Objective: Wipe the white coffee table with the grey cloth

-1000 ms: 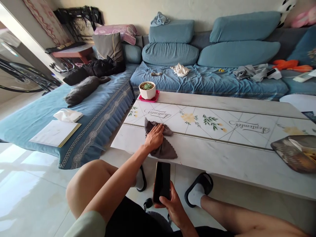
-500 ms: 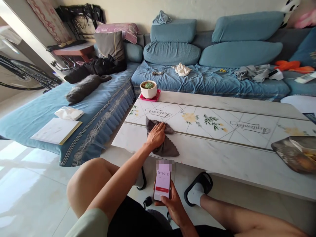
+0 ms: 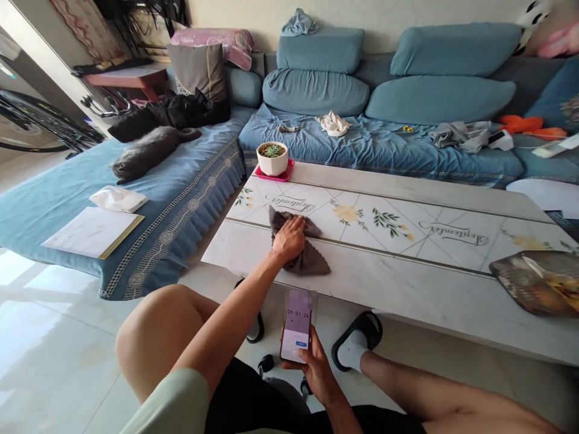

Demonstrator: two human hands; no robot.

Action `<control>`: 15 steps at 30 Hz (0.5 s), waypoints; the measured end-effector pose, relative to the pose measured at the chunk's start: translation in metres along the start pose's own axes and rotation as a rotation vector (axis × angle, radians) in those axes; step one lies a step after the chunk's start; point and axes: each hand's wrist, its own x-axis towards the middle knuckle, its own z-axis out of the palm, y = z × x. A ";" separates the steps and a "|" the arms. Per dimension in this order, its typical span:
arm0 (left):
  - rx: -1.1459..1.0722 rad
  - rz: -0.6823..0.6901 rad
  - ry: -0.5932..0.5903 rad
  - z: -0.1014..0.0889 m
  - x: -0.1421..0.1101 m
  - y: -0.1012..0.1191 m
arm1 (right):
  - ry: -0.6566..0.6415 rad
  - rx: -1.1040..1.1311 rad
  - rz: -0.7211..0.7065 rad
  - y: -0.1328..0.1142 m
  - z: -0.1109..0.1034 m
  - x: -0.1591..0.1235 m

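On my feed, the dark grey cloth (image 3: 308, 260) is lying bunched on the marble-look table top (image 3: 407, 208), directly under the left hand (image 3: 289, 239). The fingers (image 3: 298, 230) are staying close together and flat, pressing down on the cloth without clamping it. One corner of the cloth is poking out past them toward 10 o'clock, while its scalloped end is spreading from under the palm toward 4 o'clock, lying across the table's long grey stripe.

At 6 o'clock from the cloth, just past the table's near edge, the right hand (image 3: 316, 367) is holding a phone (image 3: 297, 325), its fingers curling closed around it. The screen is showing a timer reading 00:01:26, and the top part is blurred out.

At 12 o'clock, a white pot with a small succulent (image 3: 272, 158) is standing on a pink coaster (image 3: 274, 175) near the table's far corner. At 3 o'clock, a glossy patterned object (image 3: 534, 283) is lying near the table's right side. Beyond the table, a grey cat (image 3: 147, 154) is lying on the blue sofa (image 3: 380, 150) at 10 o'clock.
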 end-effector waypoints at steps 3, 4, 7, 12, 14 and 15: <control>-0.030 0.160 -0.019 -0.003 -0.046 -0.020 | -0.003 0.018 0.013 -0.001 0.002 0.004; -0.022 0.134 -0.009 -0.010 -0.057 -0.039 | -0.007 0.021 0.017 -0.002 0.002 0.006; 0.047 -0.106 0.050 -0.038 -0.061 -0.098 | -0.012 0.025 0.025 -0.004 0.003 0.008; 0.108 -0.359 0.093 -0.044 -0.005 -0.107 | -0.014 0.083 0.021 -0.002 0.001 0.006; 0.084 -0.263 0.070 -0.032 0.000 -0.081 | -0.030 0.115 0.013 0.000 0.001 0.007; 0.068 -0.191 0.051 -0.027 -0.006 -0.070 | -0.036 0.129 0.010 0.001 0.001 0.008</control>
